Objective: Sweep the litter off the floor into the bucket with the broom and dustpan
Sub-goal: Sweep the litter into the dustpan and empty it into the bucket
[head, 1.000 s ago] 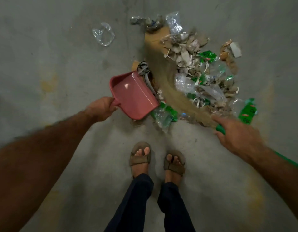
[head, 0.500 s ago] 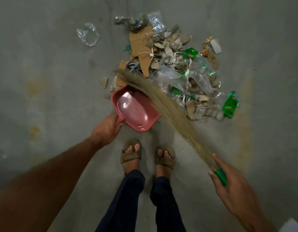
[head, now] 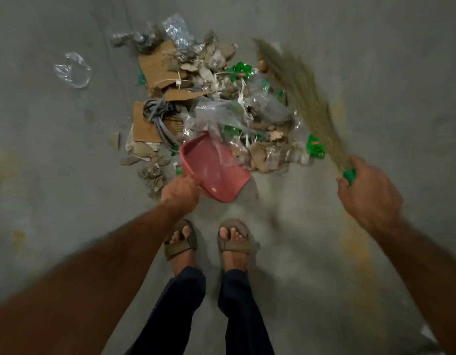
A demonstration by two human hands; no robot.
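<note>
Right hand (head: 367, 196) grips tan grass broom (head: 301, 93), bristles pointing far-left; left hand (head: 179, 193) grips pink plastic dustpan (head: 214, 170), mouth facing litter pile (head: 221, 103).

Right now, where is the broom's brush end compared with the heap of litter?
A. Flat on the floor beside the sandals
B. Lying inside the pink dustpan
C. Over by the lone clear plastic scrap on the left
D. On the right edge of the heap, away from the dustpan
D: the broom, held by the right hand, has its bristles along the right side of the litter heap, while the dustpan sits at the heap's near edge.
</note>
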